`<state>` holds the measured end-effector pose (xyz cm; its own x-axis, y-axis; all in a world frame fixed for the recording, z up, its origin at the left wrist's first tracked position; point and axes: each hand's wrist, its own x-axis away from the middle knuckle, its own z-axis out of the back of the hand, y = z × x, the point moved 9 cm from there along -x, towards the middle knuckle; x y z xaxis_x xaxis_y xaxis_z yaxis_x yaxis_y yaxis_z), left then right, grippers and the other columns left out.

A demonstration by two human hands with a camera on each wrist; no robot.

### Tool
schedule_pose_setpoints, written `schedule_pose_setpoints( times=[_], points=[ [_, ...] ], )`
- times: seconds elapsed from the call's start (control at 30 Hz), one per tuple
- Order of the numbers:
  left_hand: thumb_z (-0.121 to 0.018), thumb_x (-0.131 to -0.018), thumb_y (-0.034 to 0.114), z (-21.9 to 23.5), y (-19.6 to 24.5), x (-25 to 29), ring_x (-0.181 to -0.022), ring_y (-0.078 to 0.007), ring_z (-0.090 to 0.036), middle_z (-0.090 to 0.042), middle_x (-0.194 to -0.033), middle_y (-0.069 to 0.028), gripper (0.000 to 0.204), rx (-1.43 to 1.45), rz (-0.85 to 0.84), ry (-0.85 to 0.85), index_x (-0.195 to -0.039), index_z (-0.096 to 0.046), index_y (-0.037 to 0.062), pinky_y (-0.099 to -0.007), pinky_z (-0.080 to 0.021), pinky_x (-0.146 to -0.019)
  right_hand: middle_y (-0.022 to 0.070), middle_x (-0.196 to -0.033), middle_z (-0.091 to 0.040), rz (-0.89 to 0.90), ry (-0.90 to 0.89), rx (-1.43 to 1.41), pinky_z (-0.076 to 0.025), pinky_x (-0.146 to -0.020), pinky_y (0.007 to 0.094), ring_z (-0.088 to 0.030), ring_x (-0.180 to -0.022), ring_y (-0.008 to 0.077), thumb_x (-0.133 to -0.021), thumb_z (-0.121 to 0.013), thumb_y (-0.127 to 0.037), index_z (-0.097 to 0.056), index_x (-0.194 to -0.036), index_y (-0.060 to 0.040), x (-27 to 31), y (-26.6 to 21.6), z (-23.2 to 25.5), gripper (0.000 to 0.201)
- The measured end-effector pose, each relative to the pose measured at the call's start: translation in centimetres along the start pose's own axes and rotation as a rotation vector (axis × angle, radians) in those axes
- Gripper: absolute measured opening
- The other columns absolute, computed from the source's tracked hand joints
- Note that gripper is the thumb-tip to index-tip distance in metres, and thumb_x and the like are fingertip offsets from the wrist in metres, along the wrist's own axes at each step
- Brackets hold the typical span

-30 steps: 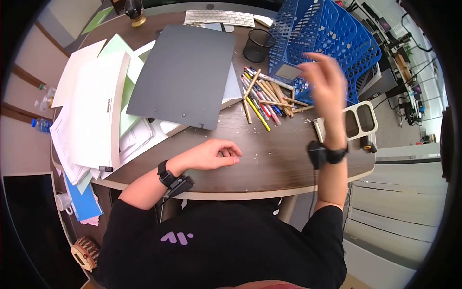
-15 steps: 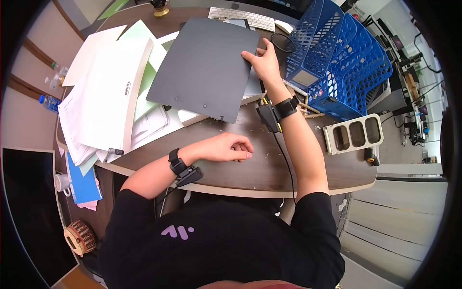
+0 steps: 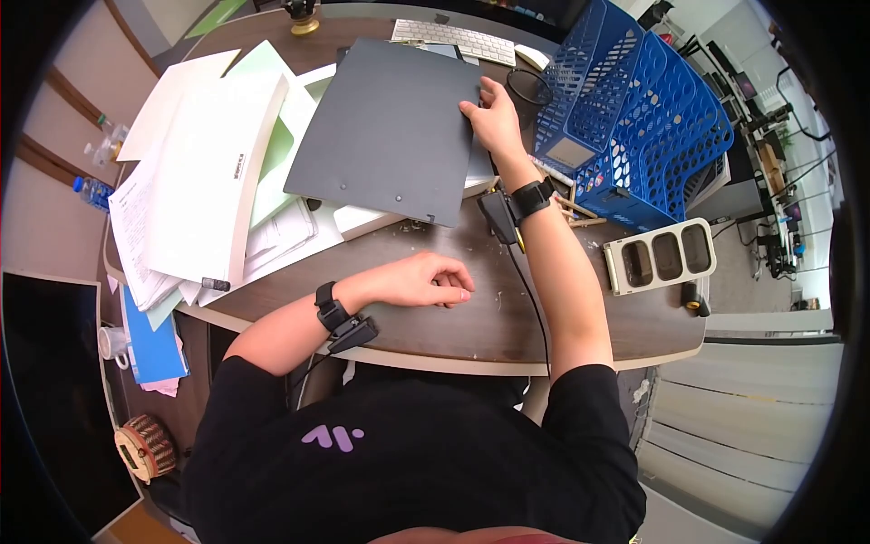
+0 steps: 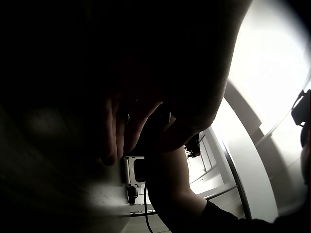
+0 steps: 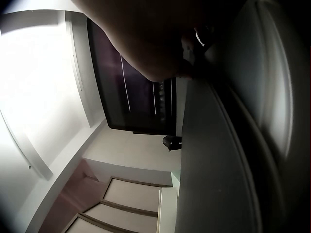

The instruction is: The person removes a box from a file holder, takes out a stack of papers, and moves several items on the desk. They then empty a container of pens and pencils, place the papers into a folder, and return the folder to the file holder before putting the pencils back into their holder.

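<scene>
A flat dark grey folder (image 3: 385,131) with small rivets along its near edge lies over papers at the middle back of the desk. My right hand (image 3: 497,118) holds its right edge, the thumb on top and the other fingers at the rim. In the right wrist view the folder (image 5: 209,160) runs down from that hand, which is mostly in shadow. My left hand (image 3: 421,279) rests on the desk near the front edge, fingers loosely curled and holding nothing. The left wrist view shows it (image 4: 131,121) dark against the light.
Left of the folder are stacked papers and a thick white book (image 3: 213,172). Blue file racks (image 3: 666,118) stand at the back right, beside a black mesh cup (image 3: 530,86). Pencils (image 3: 580,218) lie partly hidden by my right arm. A beige three-slot holder (image 3: 666,256) sits far right.
My right hand has come left from beside the blue racks to the folder's right edge. Over the last half second the folder has shifted slightly right. My left hand stays resting.
</scene>
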<state>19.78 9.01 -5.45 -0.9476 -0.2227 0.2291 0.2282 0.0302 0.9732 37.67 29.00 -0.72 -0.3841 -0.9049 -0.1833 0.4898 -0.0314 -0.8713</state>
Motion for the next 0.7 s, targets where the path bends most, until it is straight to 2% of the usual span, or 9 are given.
schedule_pose_setpoints(
  times=[0.1,0.23,0.27,0.37,0.4,0.5,0.53,0.63,0.7],
  points=[
    [-0.062,-0.096,0.02,0.0,0.0,0.1,-0.088,-0.015,-0.07,-0.072,-0.098,-0.009,0.029,-0.014,0.004,-0.005,-0.115,-0.065,-0.002,-0.0297,-0.055,-0.081,0.0243,-0.136,-0.059,0.013,0.008,-0.114,-0.046,-0.105,0.038,-0.059,-0.126,0.033,-0.08,-0.075,-0.009,-0.046,-0.142,0.0012,-0.8,0.3,0.0,0.069],
    [-0.062,-0.097,0.024,0.1,-0.3,0.0,-0.087,-0.0152,-0.069,-0.072,-0.098,-0.0086,0.032,-0.021,-0.032,-0.004,-0.116,-0.065,-0.0019,-0.0301,-0.054,-0.081,0.0238,-0.139,-0.056,0.03,0.014,-0.361,-0.048,-0.103,0.0381,-0.057,-0.127,0.032,-0.081,-0.071,-0.002,-0.042,-0.144,0.0014,-0.3,-1.9,0.7,0.07],
    [-0.063,-0.097,0.026,0.1,-0.3,0.0,-0.085,-0.0149,-0.069,-0.072,-0.096,-0.0087,0.033,-0.014,-0.036,0.004,-0.115,-0.065,-0.0015,-0.03,-0.054,-0.079,0.0224,-0.138,-0.056,0.07,0.01,-0.481,-0.051,-0.096,0.0382,-0.058,-0.123,0.0295,-0.082,-0.069,-0.001,-0.037,-0.147,0.0004,-0.4,-2.4,0.6,0.073],
    [-0.064,-0.096,0.031,0.1,-0.1,0.1,-0.082,-0.0144,-0.069,-0.072,-0.093,-0.0089,0.036,-0.002,-0.037,0.011,-0.114,-0.066,-0.0005,-0.0298,-0.054,-0.075,0.0236,-0.138,-0.055,-0.08,0.047,-0.762,-0.052,-0.089,0.038,-0.061,-0.116,0.0256,-0.082,-0.068,0.0,-0.034,-0.148,0.0007,0.6,-3.4,1.1,0.075],
    [-0.064,-0.096,0.031,0.1,-0.1,0.0,-0.083,-0.0143,-0.069,-0.072,-0.094,-0.0089,0.036,-0.002,-0.029,0.003,-0.114,-0.065,-0.0003,-0.0298,-0.054,-0.076,0.0189,-0.128,-0.061,-0.191,0.091,-0.795,-0.051,-0.084,0.0372,-0.062,-0.107,0.0213,-0.082,-0.069,0.0,-0.04,-0.143,0.0029,1.1,-3.4,1.2,0.067],
    [-0.063,-0.097,0.031,-0.1,-0.4,0.1,-0.087,-0.0147,-0.068,-0.07,-0.097,-0.0087,0.036,0.065,-0.003,0.0,-0.116,-0.064,0.0003,-0.0295,-0.054,-0.079,0.013,-0.117,-0.066,-0.373,-0.229,-0.78,-0.052,-0.084,0.0387,-0.064,-0.101,0.0195,-0.085,-0.068,-0.001,-0.051,-0.133,0.0039,1.8,-3.6,-0.8,0.052],
    [-0.063,-0.097,0.032,-0.2,-0.5,0.1,-0.088,-0.0149,-0.068,-0.07,-0.099,-0.0086,0.037,0.096,0.006,0.0,-0.116,-0.064,0.0005,-0.0294,-0.055,-0.079,0.0079,-0.108,-0.067,-0.364,-0.299,-0.768,-0.053,-0.082,0.0386,-0.064,-0.094,0.0173,-0.087,-0.067,-0.003,-0.06,-0.122,0.0023,2.2,-3.9,-1.2,0.036],
    [-0.062,-0.098,0.033,-0.2,-0.7,0.1,-0.092,-0.0156,-0.068,-0.069,-0.102,-0.0081,0.037,0.122,0.028,-0.003,-0.117,-0.063,0.0011,-0.0292,-0.055,-0.081,0.0088,-0.107,-0.067,-0.31,-0.303,-0.773,-0.054,-0.08,0.0391,-0.064,-0.094,0.0166,-0.089,-0.064,-0.003,-0.063,-0.118,0.0019,3.2,-5.1,-1.0,0.029],
    [-0.063,-0.099,0.031,-0.2,-0.5,0.1,-0.095,-0.0156,-0.067,-0.069,-0.105,-0.009,0.036,0.157,0.053,-0.019,-0.12,-0.062,0.0014,-0.0292,-0.055,-0.085,0.0072,-0.102,-0.069,-0.21,-0.253,-0.789,-0.056,-0.069,0.0344,-0.065,-0.09,0.0151,-0.089,-0.065,-0.004,-0.064,-0.116,0.0023,3.4,-6.9,0.1,0.027]
  ],
)
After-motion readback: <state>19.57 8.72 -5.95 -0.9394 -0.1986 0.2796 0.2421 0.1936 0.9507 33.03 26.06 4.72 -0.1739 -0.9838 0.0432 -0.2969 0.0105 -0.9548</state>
